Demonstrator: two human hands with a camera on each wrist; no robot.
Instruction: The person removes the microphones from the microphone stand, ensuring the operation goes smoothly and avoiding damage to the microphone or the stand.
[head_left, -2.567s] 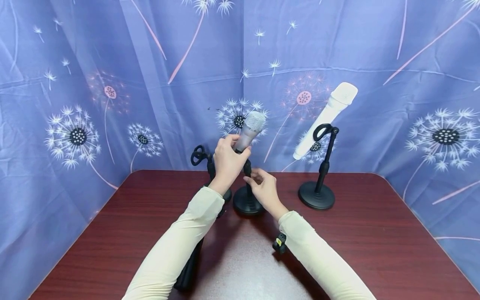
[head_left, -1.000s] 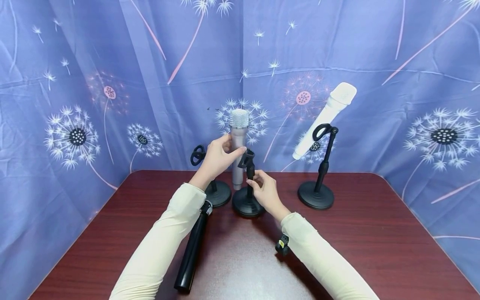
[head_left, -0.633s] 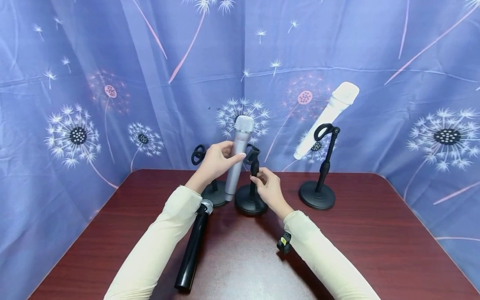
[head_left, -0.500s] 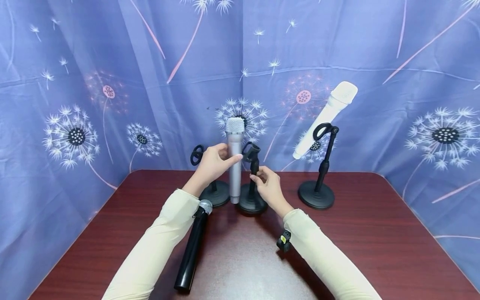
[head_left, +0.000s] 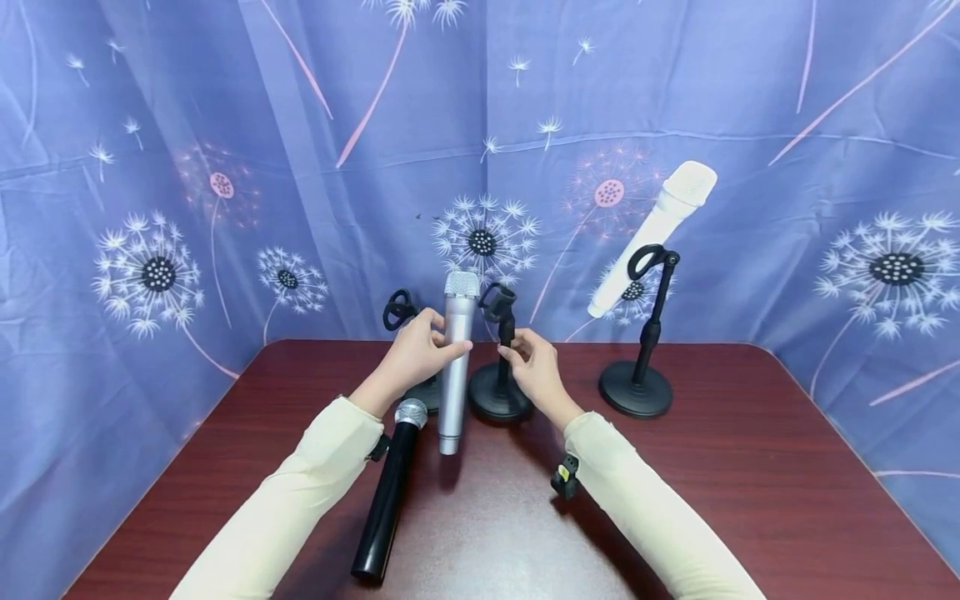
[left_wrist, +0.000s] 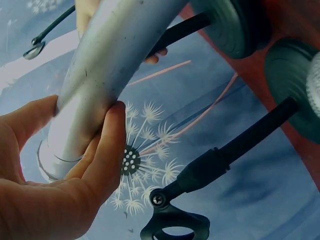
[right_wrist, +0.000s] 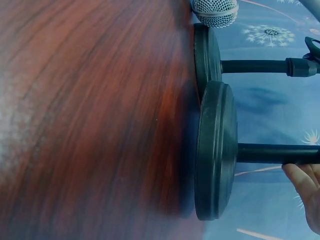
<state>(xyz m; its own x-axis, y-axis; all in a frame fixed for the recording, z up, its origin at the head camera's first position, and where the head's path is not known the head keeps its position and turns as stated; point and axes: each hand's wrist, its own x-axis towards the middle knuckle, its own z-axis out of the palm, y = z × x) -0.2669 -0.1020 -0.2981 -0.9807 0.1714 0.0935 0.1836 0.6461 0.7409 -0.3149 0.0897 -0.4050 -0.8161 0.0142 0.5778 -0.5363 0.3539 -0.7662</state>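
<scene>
My left hand [head_left: 415, 354] grips a silver microphone [head_left: 454, 375] by its body, thumb across the front, mesh head up and tail end toward me. In the left wrist view the fingers [left_wrist: 107, 145] wrap the silver body below the head. My right hand [head_left: 534, 367] pinches the post of the middle black microphone stand [head_left: 501, 392] between thumb and fingers. That stand's clip [head_left: 498, 302] holds nothing and sits just right of the silver microphone. The right wrist view shows fingertips [right_wrist: 296, 172] at the post, above the round base [right_wrist: 217, 150].
A black microphone [head_left: 387, 500] with a silver mesh head lies on the red-brown table [head_left: 750, 483]. Behind my left hand stands another black stand [head_left: 400, 310]. At right, a third stand [head_left: 636, 389] carries a white microphone [head_left: 652, 237]. A patterned blue curtain [head_left: 337, 208] hangs behind.
My left hand has drawn the silver microphone out of the middle stand's clip, then lowered it leftward and toward me. The right hand stays on the post.
</scene>
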